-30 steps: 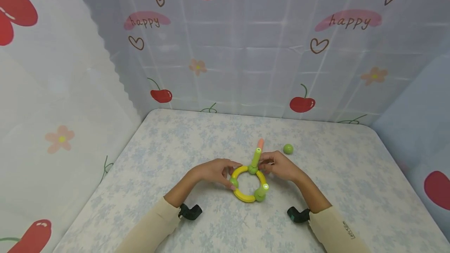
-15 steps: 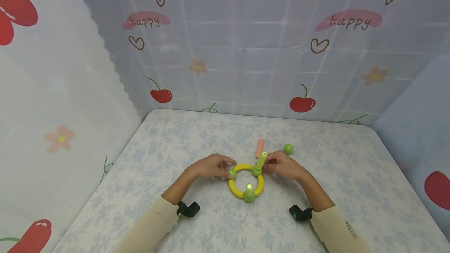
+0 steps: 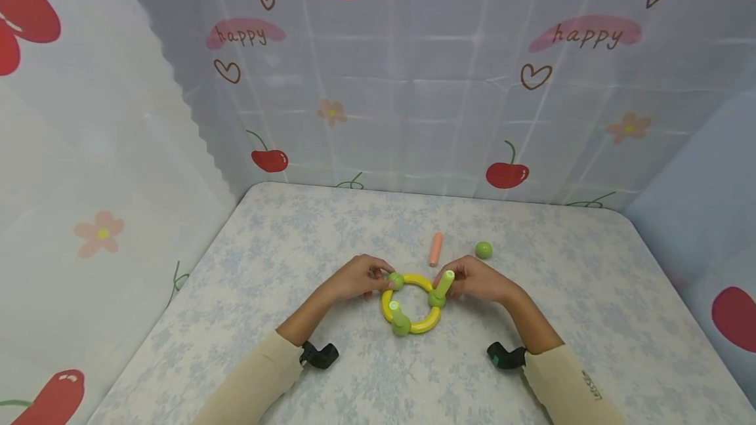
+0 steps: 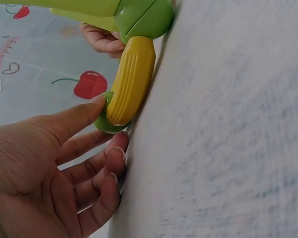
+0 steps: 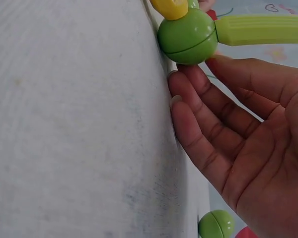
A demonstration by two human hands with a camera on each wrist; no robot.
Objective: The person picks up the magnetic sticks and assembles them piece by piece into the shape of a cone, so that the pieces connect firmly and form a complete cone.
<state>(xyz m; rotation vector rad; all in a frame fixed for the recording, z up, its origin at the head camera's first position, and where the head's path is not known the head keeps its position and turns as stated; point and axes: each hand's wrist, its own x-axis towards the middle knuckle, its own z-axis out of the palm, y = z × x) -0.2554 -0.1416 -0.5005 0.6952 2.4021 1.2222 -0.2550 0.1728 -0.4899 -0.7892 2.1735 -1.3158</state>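
Note:
A ring of curved yellow rods (image 3: 425, 326) joined by green balls lies flat on the table. My left hand (image 3: 357, 279) pinches the far-left ball (image 3: 396, 281) between thumb and finger, its other fingers loosely bent in the left wrist view. At the ring's right side, my right hand (image 3: 477, 279) holds another ball (image 5: 188, 37) with thumb and fingertips. From that ball a light green rod (image 3: 445, 283) rises, leaning slightly right. A second light green rod (image 3: 395, 309) stands up from the near ball (image 3: 401, 327).
Beyond the ring lies a loose orange stick (image 3: 436, 250). To its right rests a loose green ball (image 3: 483, 250). Curtains with printed cherries stand behind the table (image 3: 331, 215) and at both sides. A black device (image 3: 319, 355) is strapped at each wrist.
The ring has turned clockwise as seen from above: its near ball swung left, its right ball came nearer, and its left ball moved farther away. My hands moved slightly along with it.

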